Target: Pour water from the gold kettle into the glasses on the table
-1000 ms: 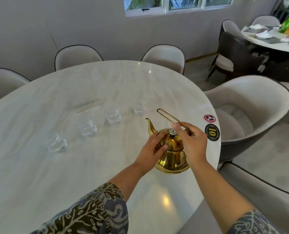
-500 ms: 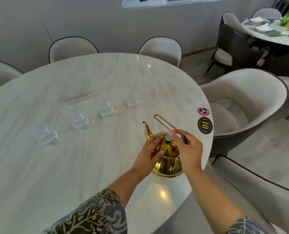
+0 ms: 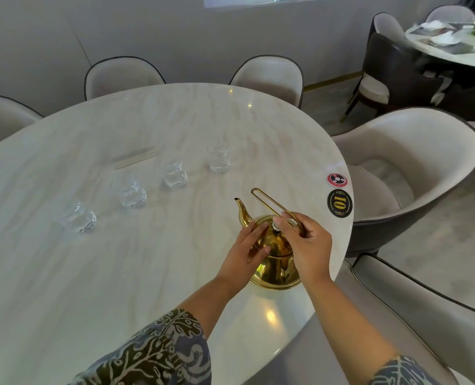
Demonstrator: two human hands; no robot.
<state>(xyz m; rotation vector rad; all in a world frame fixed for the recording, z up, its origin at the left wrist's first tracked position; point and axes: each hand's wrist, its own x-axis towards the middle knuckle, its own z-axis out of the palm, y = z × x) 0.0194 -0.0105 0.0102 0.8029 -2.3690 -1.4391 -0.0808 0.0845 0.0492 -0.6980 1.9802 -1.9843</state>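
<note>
The gold kettle [image 3: 275,268] stands upright on the marble table [image 3: 92,273] near its right edge, spout pointing up-left. My left hand [image 3: 244,251] rests flat against the kettle's left side and lid. My right hand [image 3: 305,245] is closed on the kettle's thin wire handle [image 3: 267,201], thumb near the lid knob. Several clear glasses stand in a diagonal row to the left: the nearest to the kettle [image 3: 218,159], then one [image 3: 174,173], another [image 3: 129,190], and the farthest left [image 3: 75,216]. All look empty.
Two round stickers, red [image 3: 336,179] and black numbered [image 3: 339,203], lie at the table's right edge. A flat pale strip [image 3: 135,158] lies behind the glasses. Grey chairs ring the table; one [image 3: 414,173] is right of the kettle. Another laid table [image 3: 453,48] stands far right.
The view has dipped slightly, so everything sits lower in frame. Both hands stay on the kettle; my right fingers have shifted a little along the handle. The kettle has not lifted.
</note>
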